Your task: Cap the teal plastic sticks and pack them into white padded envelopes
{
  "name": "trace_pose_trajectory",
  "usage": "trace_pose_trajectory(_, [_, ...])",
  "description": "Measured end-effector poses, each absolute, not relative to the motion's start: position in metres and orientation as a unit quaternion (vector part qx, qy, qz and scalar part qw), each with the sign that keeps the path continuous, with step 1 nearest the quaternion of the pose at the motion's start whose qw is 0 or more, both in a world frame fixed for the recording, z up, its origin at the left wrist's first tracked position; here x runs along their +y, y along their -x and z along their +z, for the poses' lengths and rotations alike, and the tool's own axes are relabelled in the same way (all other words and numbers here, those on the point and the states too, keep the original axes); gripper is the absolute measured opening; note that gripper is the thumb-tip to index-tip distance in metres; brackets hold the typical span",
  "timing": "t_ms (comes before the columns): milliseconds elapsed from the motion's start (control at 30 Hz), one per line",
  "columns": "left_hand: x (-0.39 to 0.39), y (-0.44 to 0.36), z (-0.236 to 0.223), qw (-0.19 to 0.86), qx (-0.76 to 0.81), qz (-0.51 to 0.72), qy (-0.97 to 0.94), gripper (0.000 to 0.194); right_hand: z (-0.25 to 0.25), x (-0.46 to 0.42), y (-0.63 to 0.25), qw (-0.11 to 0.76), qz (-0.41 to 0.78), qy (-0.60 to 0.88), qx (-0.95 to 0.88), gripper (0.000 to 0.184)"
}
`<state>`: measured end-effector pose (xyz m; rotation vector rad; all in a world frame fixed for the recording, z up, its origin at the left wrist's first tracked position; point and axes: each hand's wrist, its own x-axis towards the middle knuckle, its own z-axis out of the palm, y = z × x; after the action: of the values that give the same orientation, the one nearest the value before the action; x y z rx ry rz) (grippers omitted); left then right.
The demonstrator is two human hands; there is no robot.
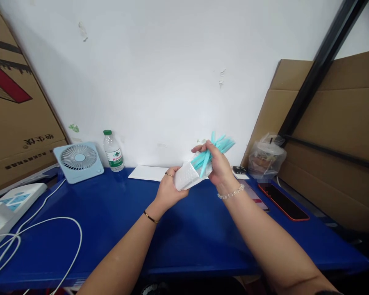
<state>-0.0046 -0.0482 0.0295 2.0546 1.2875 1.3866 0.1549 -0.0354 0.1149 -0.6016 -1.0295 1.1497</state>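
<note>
My left hand (167,189) grips a white perforated holder (189,177) from below, tilting it above the blue table (117,221). My right hand (219,166) is closed round a bundle of turquoise sticks (213,150) whose lower ends sit inside the holder and whose upper ends fan out to the right. Both hands are held just above the table's far middle. I cannot tell exactly what the turquoise pieces are.
A small pale-blue fan (78,160) and a water bottle (113,151) stand at the back left. White cables (49,229) and a white device (9,207) lie left. A white paper (149,172), a bagged cup (266,157) and a red-cased phone (284,202) lie right. Cardboard leans on both sides.
</note>
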Motion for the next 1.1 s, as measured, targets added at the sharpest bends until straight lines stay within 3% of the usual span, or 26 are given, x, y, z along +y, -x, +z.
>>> trace_pose_trajectory(233, [-0.049, 0.011, 0.03, 0.237, 0.423, 0.53, -0.696, 0.061, 0.14, -0.039, -0.141, 0.692, 0.398, 0.279, -0.534, 0.033])
trace_pose_trajectory(433, [-0.05, 0.014, 0.031, 0.276, 0.391, 0.556, -0.68, 0.059, 0.132, -0.041, -0.13, 0.66, 0.388, 0.305, -0.566, 0.032])
trace_pose_trajectory(700, [-0.049, 0.015, 0.027, 0.322, 0.367, 0.574, -0.658, 0.057, 0.139, -0.045, -0.125, 0.469, 0.463, 0.355, -0.664, 0.024])
trace_pose_trajectory(933, [-0.046, 0.021, 0.027, 0.388, 0.317, 0.609, -0.615, 0.056, 0.153, -0.043, -0.12, 0.448, 0.426, 0.345, -0.706, 0.033])
trace_pose_trajectory(1033, [-0.043, 0.026, 0.025, 0.458, 0.267, 0.614, -0.585, 0.056, 0.161, -0.044, -0.127, 0.465, 0.364, 0.315, -0.743, 0.038])
trace_pose_trajectory(1100, [-0.042, 0.03, 0.023, 0.52, 0.234, 0.599, -0.562, 0.057, 0.166, -0.047, -0.135, 0.43, 0.299, 0.284, -0.803, 0.042])
